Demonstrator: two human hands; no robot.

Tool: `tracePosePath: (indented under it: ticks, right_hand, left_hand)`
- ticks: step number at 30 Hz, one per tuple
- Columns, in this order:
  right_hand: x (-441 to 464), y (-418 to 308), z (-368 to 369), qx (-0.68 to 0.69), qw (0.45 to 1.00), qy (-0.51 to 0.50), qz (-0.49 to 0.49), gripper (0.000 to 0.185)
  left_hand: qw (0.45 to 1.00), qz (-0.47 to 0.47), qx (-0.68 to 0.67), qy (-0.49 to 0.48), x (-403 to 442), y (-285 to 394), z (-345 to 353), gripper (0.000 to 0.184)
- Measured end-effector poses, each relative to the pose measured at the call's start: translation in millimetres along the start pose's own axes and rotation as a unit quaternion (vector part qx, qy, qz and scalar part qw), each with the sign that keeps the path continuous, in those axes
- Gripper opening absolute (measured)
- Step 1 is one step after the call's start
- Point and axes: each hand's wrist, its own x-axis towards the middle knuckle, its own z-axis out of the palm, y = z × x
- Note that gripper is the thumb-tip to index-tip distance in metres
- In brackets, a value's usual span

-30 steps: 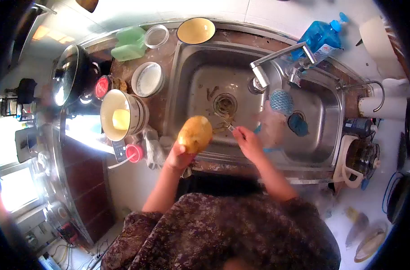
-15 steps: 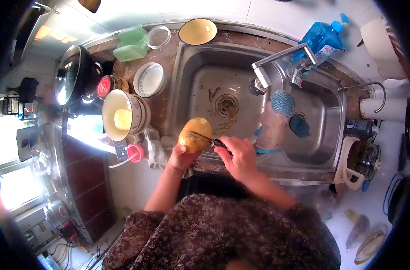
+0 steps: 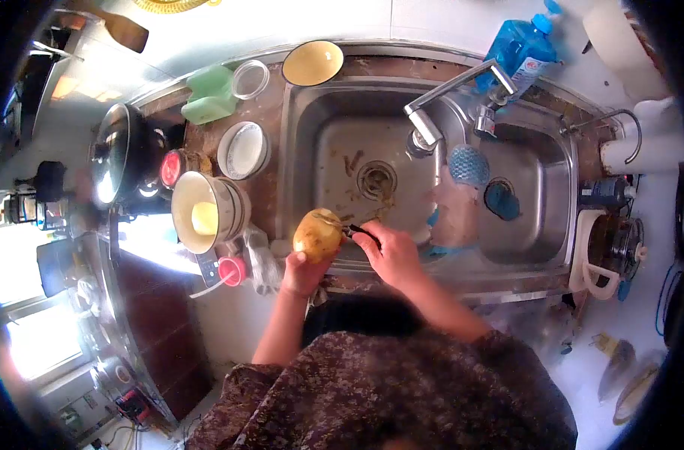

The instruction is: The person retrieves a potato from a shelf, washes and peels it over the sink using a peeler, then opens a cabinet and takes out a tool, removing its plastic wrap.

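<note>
I see the potato (image 3: 317, 238) over the sink's (image 3: 288, 165) near left corner, its long axis seemingly pointing away from the body; my left grip (image 3: 304, 273) is wrapped around its near end, while my right grip (image 3: 391, 253), clamped on the peeler (image 3: 354, 230), is just to its right

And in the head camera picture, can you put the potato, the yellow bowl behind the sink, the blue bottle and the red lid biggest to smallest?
1. Blue bottle
2. Yellow bowl and potato: too alike to rank, and the potato may be nearer the camera
3. Red lid
</note>
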Motion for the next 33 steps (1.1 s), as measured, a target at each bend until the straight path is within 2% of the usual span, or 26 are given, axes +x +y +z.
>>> tracePosePath:
  ticks: [5,7,8,10,11,13,14,15,16,18,20,21,24,26,31,33]
  right_hand:
    - [-3.4,8.2,4.2,-0.023,0.999,-0.016,0.016,0.03]
    - [-1.6,25.8,9.1,-0.043,0.974,-0.067,0.212,0.031]
    - [-5.1,38.5,13.6,-0.031,0.974,-0.064,0.215,0.031]
    - [-6.1,67.2,5.3,0.085,0.972,-0.073,0.209,0.033]
    - [-14.7,68.8,6.5,0.08,0.97,-0.081,0.217,0.033]
    - [-5.9,47.4,12.3,0.158,0.98,-0.024,0.12,0.034]
    - [-5.2,30.3,3.1,0.147,0.974,-0.057,0.16,0.033]
    - [-6.1,22.1,1.3,0.177,0.97,-0.054,0.156,0.031]
    - [-7.8,13.9,-0.6,0.191,0.97,-0.044,0.145,0.031]
    - [-15.3,-4.1,-5.8,0.205,0.968,-0.035,0.138,0.031]
    - [-18.7,-20.0,-12.3,0.118,0.988,-0.025,0.094,0.03]
    - [-21.2,-23.5,-11.8,0.117,0.988,-0.023,0.095,0.03]
    - [-26.4,-31.7,-12.0,0.012,0.995,0.05,-0.084,0.026]
    - [-26.3,-34.0,-12.0,-0.016,0.993,0.054,-0.101,0.026]
    - [-22.6,-25.0,-11.4,-0.058,0.989,0.075,-0.114,0.024]
    - [-18.8,-11.8,-13.4,-0.058,0.988,0.117,-0.082,0.024]
  left_hand:
    - [1.0,0.011,0.013,-0.009,-3.9,-3.8,-4.3,0.086]
    - [0.999,0.032,-0.007,-0.034,-11.3,2.3,1.4,0.091]
    - [0.999,0.027,0.004,-0.033,-14.7,12.1,4.5,0.091]
    - [0.994,0.067,-0.002,-0.081,-9.6,16.9,14.4,0.094]
    - [0.996,0.062,-0.014,-0.06,-8.0,18.7,12.3,0.09]
    - [0.998,0.028,-0.029,-0.042,0.0,21.1,11.0,0.091]
    - [0.998,0.025,-0.034,-0.047,4.2,23.1,14.4,0.09]
    - [0.998,0.018,-0.042,-0.044,1.3,20.6,18.4,0.089]
    - [0.998,0.046,-0.048,0.015,-1.2,15.4,24.9,0.087]
    - [0.998,0.04,-0.042,0.016,-3.5,8.9,20.8,0.086]
    - [0.998,0.058,0.001,0.014,3.5,2.9,21.3,0.083]
    - [0.998,0.057,0.0,0.012,4.9,0.5,21.8,0.083]
    - [0.999,0.047,0.016,0.009,7.7,-2.2,19.2,0.082]
    - [0.996,0.056,0.068,-0.003,9.1,-3.3,12.2,0.082]
    - [0.998,0.056,0.028,0.01,3.5,-4.7,22.5,0.084]
    - [0.998,0.066,0.012,0.014,3.3,-6.1,24.3,0.085]
